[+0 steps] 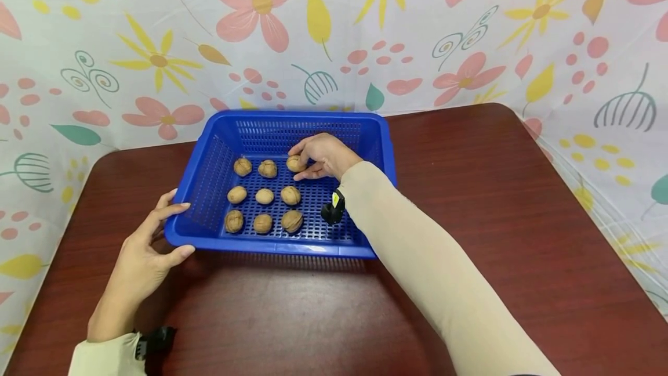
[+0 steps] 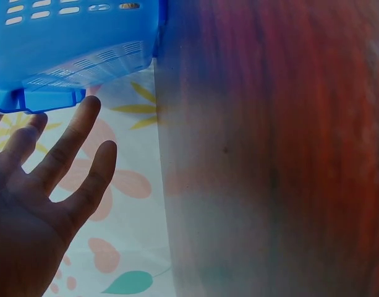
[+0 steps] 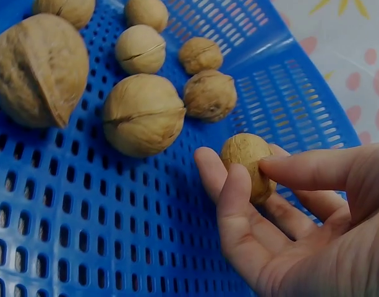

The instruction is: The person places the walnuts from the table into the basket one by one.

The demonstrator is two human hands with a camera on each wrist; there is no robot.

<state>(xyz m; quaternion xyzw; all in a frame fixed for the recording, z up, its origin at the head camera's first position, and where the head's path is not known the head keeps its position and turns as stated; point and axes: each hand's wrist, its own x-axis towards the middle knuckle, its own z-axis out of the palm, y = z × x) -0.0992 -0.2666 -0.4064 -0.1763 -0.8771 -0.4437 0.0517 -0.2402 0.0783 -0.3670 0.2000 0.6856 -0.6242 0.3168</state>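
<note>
Several walnuts lie in rows of three in a blue plastic basket (image 1: 313,247) with slotted walls and floor. In the back row, my right hand (image 1: 325,155) pinches the rightmost walnut (image 3: 248,162) between thumb and fingers, low over the floor. To its left in that row sit two walnuts, one nearby (image 1: 268,169) and another (image 1: 242,167) farther left. My left hand (image 1: 143,254) grips the basket's front left corner, index finger over the rim and thumb at the front edge. Other fingers (image 2: 84,124) of that hand spread outside the basket in the left wrist view.
The basket stands on a dark reddish-brown table (image 1: 480,190) near its back edge. Behind and beside the table hangs a white cloth (image 1: 334,45) printed with flowers. A light sleeve (image 1: 417,248) on the right arm crosses the basket's front right part.
</note>
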